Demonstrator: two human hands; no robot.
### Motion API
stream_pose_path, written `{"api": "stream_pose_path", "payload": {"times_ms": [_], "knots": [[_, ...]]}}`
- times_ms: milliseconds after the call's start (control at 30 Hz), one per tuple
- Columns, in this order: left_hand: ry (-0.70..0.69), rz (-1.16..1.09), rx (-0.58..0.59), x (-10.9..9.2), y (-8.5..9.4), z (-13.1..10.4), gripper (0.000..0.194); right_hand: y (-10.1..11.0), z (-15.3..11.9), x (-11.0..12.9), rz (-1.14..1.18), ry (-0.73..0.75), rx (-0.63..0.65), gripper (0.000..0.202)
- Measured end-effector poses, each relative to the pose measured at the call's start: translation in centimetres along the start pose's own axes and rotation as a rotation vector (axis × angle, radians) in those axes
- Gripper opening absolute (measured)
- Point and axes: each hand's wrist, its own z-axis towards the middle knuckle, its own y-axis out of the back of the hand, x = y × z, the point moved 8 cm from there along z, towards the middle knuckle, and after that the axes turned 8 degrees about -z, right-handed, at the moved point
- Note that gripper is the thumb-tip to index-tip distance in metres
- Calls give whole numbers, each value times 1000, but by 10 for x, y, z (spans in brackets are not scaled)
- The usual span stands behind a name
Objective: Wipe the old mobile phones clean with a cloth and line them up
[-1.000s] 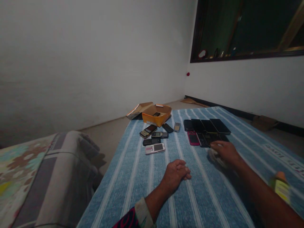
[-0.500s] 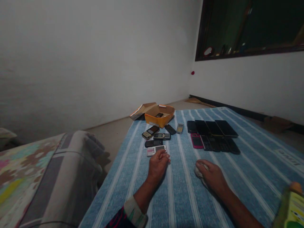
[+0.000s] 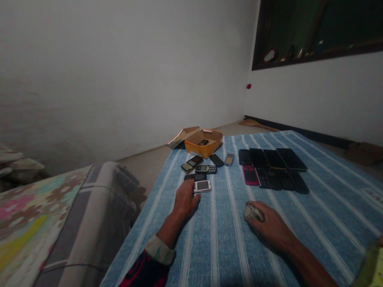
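Note:
My left hand [image 3: 184,201] is on the left end of a white mobile phone [image 3: 202,186], fingers over its keypad end and thumb by its near edge; the phone lies flat on the blue striped cloth [image 3: 221,239]. Just beyond it is a black keypad phone [image 3: 200,176], partly covered by my fingers. Further back lie a dark bar phone [image 3: 206,169], a gold-and-black phone [image 3: 192,164], a small black phone [image 3: 216,160] and a silver phone [image 3: 229,159]. My right hand [image 3: 271,223] is closed around a crumpled pale rag [image 3: 251,212], resting on the cloth.
An open orange cardboard box [image 3: 203,149] with a phone inside stands at the far edge. To the right, several dark phones and a pink phone [image 3: 250,175] lie in two rows. A blanket-covered surface [image 3: 86,215] is at left, and a yellow-green item [image 3: 377,263] at lower right.
My left hand has moved left, from the near right part of the white phone to its left end. My right hand keeps the rag at nearly the same spot. The view has shifted slightly.

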Motion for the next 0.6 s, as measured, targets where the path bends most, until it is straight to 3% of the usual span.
{"api": "stream_pose_path", "payload": {"times_ms": [167, 367, 500, 600], "knots": [[37, 37, 25, -5, 2, -4, 37, -1, 2, -3, 39, 39, -17, 43], [70, 34, 39, -12, -5, -10, 46, 2, 4, -11, 110, -15, -102, 40], [-5, -44, 73, -44, -18, -23, 50, 7, 4, -10, 117, 1, -204, 37], [-104, -143, 107, -76, -32, -39, 54, 16, 1, 0, 62, 105, -316, 35]]}}
